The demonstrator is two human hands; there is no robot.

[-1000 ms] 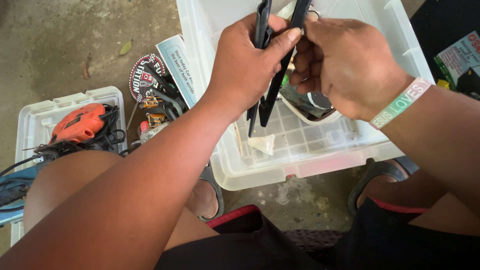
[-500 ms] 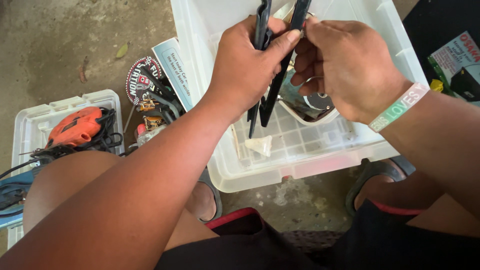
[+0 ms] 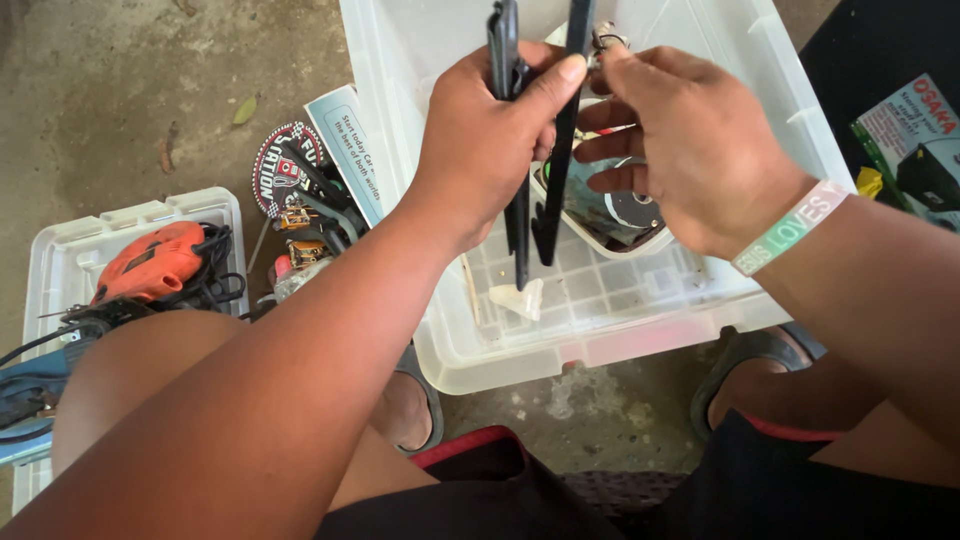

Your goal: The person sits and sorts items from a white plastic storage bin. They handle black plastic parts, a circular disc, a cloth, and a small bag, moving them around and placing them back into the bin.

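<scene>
My left hand grips two long black strips upright over a translucent white plastic bin. Their lower ends hang near the bin's gridded floor. My right hand, with a pale wristband, touches the right strip near the top with its fingertips, and a small metal ring shows above them. Under the hands a white bowl-like dish holds dark parts. A small pale scrap lies on the bin floor.
At the left a smaller white bin holds an orange power tool with black cables. A round sticker, a leaflet and small tools lie between the bins. A green box sits at the right. My knees and sandals are below.
The two black strips have swung from slanted to nearly upright and shifted a little left. My right hand's fingers have spread slightly along the right strip.
</scene>
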